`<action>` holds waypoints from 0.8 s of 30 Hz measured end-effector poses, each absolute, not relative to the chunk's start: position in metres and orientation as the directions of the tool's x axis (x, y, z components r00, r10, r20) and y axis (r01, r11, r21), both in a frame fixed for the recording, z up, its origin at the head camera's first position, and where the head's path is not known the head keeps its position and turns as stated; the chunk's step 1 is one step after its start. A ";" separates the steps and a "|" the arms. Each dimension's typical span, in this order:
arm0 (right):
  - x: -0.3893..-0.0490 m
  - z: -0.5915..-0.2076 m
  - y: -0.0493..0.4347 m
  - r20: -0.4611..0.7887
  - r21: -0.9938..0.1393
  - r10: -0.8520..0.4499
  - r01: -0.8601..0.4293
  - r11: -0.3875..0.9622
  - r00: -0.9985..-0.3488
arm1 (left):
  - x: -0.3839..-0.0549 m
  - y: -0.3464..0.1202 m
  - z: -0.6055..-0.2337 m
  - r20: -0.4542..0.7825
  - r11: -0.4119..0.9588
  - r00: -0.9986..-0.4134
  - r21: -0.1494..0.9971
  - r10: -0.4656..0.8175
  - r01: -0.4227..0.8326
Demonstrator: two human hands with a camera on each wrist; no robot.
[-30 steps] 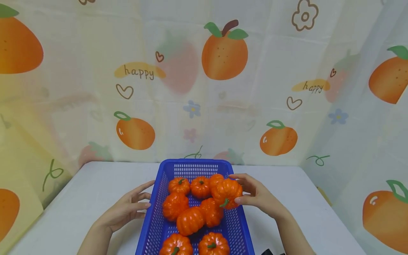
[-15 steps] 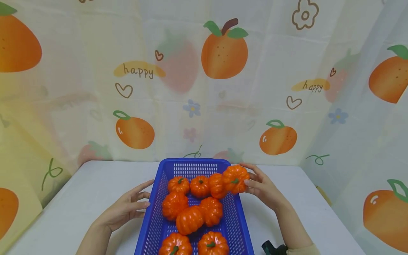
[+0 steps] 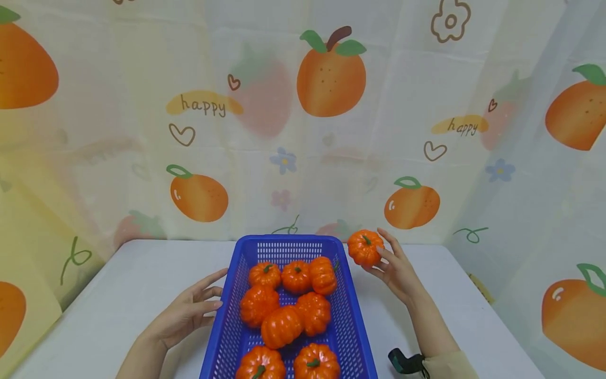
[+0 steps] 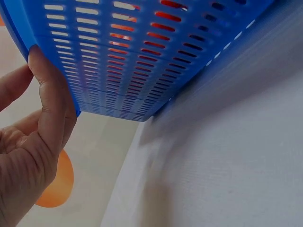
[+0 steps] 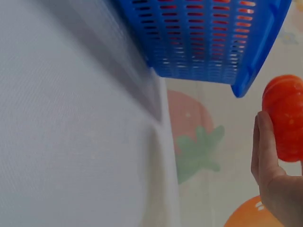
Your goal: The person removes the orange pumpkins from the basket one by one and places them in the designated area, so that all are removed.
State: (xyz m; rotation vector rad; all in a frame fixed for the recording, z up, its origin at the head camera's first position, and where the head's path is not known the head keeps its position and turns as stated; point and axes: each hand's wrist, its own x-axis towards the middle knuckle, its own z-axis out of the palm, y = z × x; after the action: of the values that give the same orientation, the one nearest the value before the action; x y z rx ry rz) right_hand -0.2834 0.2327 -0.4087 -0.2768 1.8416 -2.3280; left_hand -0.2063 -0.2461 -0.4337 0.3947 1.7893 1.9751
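Observation:
A blue slotted plastic basket point(image 3: 354, 310) stands on the white table, with several small orange toy pumpkins point(image 3: 282, 327) inside. My right hand point(image 3: 399, 273) holds another orange pumpkin point(image 3: 365, 246) with a green stem, raised beside the basket's far right corner. In the right wrist view that pumpkin point(image 5: 285, 116) rests against my fingers, apart from the basket; part of the hand runs out of frame. My left hand point(image 3: 184, 310) is at the basket's left side, fingers extended. In the left wrist view its fingertips point(image 4: 38, 59) touch the basket's rim.
The white table point(image 3: 156, 273) extends on both sides of the basket. A black object point(image 3: 404, 362) lies by the right sleeve. A fruit-printed curtain point(image 3: 331, 158) hangs behind the table and along its sides.
My right hand has moved the pumpkin from above the basket's right part outward to the right and farther away, past the rim. The left hand and the basket stay nearly still.

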 end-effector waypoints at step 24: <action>-0.339 -0.428 0.234 -0.115 -0.951 0.076 0.088 -0.295 -0.990 | -0.204 -0.244 -0.435 -0.084 -0.067 -0.868 0.989 0.489 -0.133</action>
State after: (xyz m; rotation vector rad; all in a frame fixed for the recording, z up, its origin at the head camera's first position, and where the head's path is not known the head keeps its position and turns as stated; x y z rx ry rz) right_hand -0.3394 0.2343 -0.4281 0.2159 1.8608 -2.5130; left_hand -0.2038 -0.2445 -0.4346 0.3804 1.7942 1.9878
